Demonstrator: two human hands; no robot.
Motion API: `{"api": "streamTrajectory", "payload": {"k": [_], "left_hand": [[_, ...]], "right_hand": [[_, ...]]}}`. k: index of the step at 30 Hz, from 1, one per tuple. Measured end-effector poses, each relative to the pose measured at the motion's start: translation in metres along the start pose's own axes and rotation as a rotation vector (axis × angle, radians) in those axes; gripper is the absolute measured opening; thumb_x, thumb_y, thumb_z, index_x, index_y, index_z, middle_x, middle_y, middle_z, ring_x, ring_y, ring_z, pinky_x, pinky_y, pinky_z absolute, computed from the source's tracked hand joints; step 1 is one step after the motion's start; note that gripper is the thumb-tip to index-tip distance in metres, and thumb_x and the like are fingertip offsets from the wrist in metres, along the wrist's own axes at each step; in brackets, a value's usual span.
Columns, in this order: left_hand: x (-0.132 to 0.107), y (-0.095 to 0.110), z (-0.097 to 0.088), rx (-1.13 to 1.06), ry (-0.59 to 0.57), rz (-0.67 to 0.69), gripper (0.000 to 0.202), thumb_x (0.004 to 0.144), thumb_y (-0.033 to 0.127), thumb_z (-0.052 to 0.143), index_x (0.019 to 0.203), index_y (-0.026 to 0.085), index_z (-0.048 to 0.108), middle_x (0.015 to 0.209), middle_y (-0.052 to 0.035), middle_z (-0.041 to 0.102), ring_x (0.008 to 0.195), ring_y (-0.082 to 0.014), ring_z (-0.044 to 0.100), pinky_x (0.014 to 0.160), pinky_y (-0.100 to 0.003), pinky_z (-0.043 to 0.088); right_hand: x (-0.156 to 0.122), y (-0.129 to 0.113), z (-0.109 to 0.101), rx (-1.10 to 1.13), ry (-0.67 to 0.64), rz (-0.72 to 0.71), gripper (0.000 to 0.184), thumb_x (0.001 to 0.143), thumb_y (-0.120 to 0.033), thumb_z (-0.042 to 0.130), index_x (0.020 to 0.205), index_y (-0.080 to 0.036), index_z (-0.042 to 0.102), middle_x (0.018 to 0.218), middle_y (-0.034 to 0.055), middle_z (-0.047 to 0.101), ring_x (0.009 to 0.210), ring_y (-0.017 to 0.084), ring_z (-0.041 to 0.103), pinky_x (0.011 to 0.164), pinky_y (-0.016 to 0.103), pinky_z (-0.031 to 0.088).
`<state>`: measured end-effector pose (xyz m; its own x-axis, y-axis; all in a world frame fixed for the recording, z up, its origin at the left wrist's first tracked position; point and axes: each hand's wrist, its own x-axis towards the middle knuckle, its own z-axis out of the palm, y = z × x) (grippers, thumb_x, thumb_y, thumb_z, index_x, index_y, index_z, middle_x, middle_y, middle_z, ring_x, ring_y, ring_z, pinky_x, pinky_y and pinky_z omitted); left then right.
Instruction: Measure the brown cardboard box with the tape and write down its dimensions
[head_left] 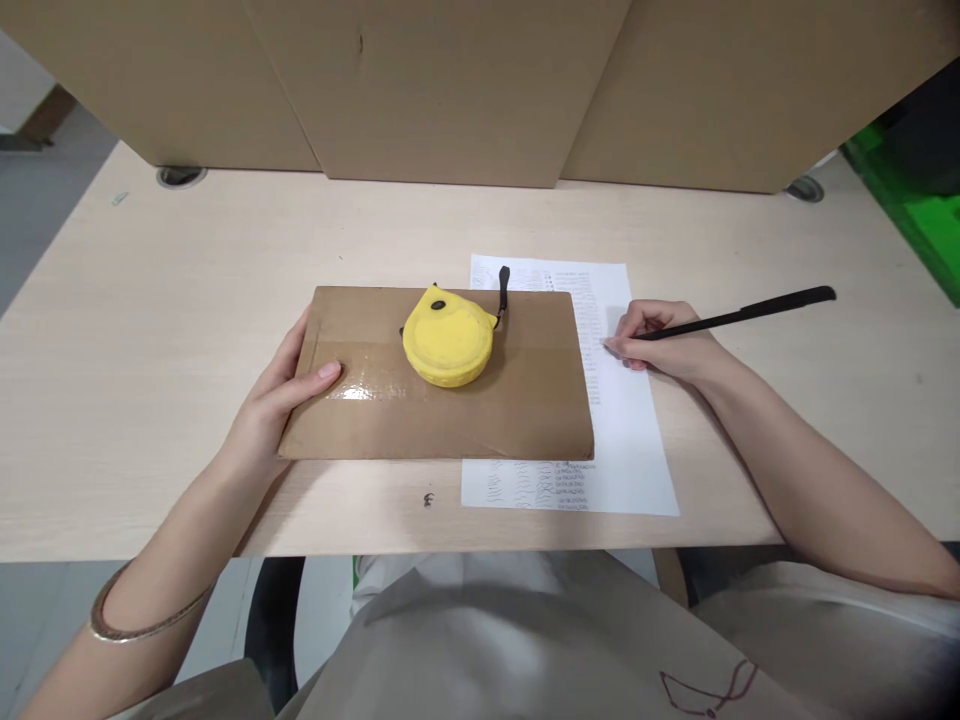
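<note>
My left hand [281,390] grips the left end of a flat brown cardboard box [360,425], thumb on top and fingers hidden behind and below it. Clear tape shines across the box's middle. On top of the box lies a round yellow tape measure [448,340] shaped like a chick, with a black eye and a black strap [504,288]. In my right hand [664,335] a long black pen [750,310] is pinched, its cap end pointing right. That hand rests on a white sheet of paper [637,430] with rows of handwriting, partly covered by the box.
Tall cardboard panels [442,90] stand along the back of the light wooden table [112,400]. Round cable holes sit near both back corners, the left cable hole [181,177] being plainer to see. A small dark mark [428,500] is near the front edge.
</note>
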<state>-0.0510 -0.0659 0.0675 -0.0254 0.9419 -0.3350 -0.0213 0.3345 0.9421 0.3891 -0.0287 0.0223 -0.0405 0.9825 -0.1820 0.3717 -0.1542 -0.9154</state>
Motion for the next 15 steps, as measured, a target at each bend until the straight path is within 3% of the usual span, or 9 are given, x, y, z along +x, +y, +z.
{"api": "streamTrajectory", "payload": {"k": [6, 15], "left_hand": [[-0.0054, 0.0064, 0.0052, 0.047, 0.011, -0.019, 0.090, 0.086, 0.044, 0.090, 0.170, 0.040, 0.058, 0.168, -0.0015, 0.066, 0.141, -0.0382, 0.070, 0.094, -0.034, 0.066], [-0.0095, 0.0102, 0.0096, 0.055, 0.033, -0.037, 0.091, 0.086, 0.044, 0.089, 0.171, 0.041, 0.056, 0.169, -0.0004, 0.066, 0.146, -0.0403, 0.067, 0.102, -0.038, 0.066]], "right_hand": [[-0.0024, -0.0040, 0.0005, -0.016, -0.018, 0.010, 0.063, 0.057, -0.062, 0.109, 0.057, -0.024, 0.059, 0.049, -0.0007, 0.057, 0.047, 0.011, 0.049, 0.047, 0.029, 0.039], [-0.0025, -0.0038, -0.0015, -0.061, 0.012, 0.021, 0.059, 0.060, -0.054, 0.109, 0.057, -0.025, 0.058, 0.050, 0.0005, 0.056, 0.046, 0.011, 0.044, 0.046, 0.030, 0.032]]}}
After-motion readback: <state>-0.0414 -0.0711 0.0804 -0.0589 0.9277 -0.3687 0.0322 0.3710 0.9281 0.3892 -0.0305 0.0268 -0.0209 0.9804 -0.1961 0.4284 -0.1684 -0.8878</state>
